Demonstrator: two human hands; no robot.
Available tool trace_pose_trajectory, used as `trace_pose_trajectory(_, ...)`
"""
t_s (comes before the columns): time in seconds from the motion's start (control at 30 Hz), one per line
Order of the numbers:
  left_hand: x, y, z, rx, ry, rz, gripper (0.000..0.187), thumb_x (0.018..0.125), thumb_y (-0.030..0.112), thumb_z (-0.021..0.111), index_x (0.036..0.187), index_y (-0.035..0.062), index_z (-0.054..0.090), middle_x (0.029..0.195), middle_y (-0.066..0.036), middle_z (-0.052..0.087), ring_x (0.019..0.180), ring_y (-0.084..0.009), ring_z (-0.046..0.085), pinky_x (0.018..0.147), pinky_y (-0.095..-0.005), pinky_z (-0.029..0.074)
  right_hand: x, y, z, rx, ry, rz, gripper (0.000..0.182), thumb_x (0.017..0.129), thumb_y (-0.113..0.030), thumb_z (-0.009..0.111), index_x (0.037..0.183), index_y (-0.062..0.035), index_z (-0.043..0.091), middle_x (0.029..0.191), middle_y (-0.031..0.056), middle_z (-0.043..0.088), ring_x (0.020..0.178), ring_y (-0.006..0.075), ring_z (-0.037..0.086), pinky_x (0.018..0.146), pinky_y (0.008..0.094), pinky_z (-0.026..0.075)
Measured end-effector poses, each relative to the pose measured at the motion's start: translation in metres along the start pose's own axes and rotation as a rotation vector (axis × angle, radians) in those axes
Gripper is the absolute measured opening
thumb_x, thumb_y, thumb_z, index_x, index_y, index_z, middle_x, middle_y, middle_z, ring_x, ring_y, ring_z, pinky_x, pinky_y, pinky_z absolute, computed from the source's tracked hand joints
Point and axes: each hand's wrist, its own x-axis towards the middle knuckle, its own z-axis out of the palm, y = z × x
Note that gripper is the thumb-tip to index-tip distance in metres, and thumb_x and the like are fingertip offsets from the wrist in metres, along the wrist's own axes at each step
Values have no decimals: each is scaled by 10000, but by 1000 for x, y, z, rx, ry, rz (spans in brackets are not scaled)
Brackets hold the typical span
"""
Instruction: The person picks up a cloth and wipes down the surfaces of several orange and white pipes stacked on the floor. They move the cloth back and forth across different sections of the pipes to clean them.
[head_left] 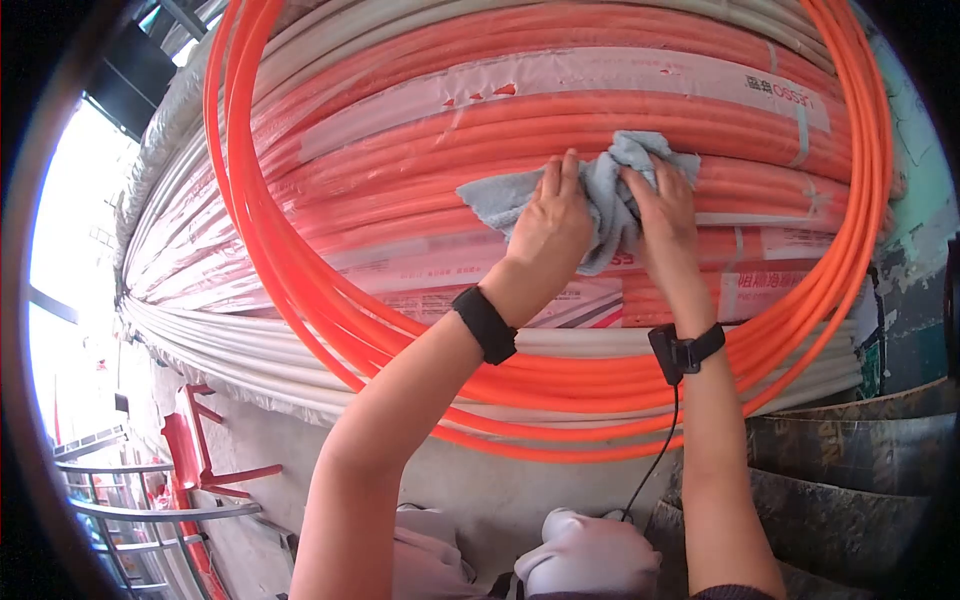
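A crumpled grey-blue cloth (606,192) lies bunched against stacked bundles of orange pipe (460,135) wrapped in clear plastic. My left hand (556,215) presses on the cloth's left part and is closed on it. On the right side, my right hand (664,205) grips the bunched folds, with its fingertips partly tucked into them. Both wrists wear black bands, and a cable hangs from the right one. Around my hands runs a large loose coil of bright orange tubing (262,225), passing under both forearms.
White pipes (230,350) lie under the orange bundles. At lower left are a red plastic chair (195,440) and a metal frame (150,512). Dark curved sheets (850,455) are stacked at lower right. My shoe (590,555) shows at the bottom.
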Motion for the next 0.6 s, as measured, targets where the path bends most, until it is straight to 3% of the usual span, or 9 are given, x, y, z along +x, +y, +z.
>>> trace_pose_trajectory(0.13,19,7,1,42,-30,78,444,836,135,600,1175,-147,646,1444,-328,470,1322,-414,484,1097,-401,438,-6,9,-7,-63,34,52,561,794,71,598,1321,-122,586,1384,175,515,1334,384,460,1184,529,311)
trace_pose_trajectory(0.23,19,-1,3,79,-39,144,466,826,62,586,1233,-164,561,1437,-288,464,1288,-376,504,1044,-405,480,-1,-2,2,-125,31,136,562,782,76,624,1308,-117,585,1348,163,521,1313,378,468,1175,521,322)
trace_pose_trajectory(0.33,14,-9,4,-41,75,131,457,830,95,578,1215,-151,577,1402,-271,501,1231,-352,532,1024,-400,481,1,-11,-2,-166,6,141,589,738,62,691,1291,-112,587,1300,157,530,1287,374,477,1157,504,342)
trace_pose_trajectory(0.53,9,-19,7,-107,85,141,440,823,91,591,1208,-121,601,1360,-242,538,1210,-345,544,1042,-396,470,5,-13,-9,-200,-41,101,743,618,34,801,1308,-108,567,1273,162,536,1281,376,477,1123,488,372)
trace_pose_trajectory(0.6,1,-33,4,-165,40,140,462,834,101,612,1280,-17,613,1337,-196,570,1192,-321,561,1014,-411,466,7,-13,-9,-216,-91,106,748,626,53,781,1322,-103,556,1277,165,536,1278,382,480,1115,487,377)
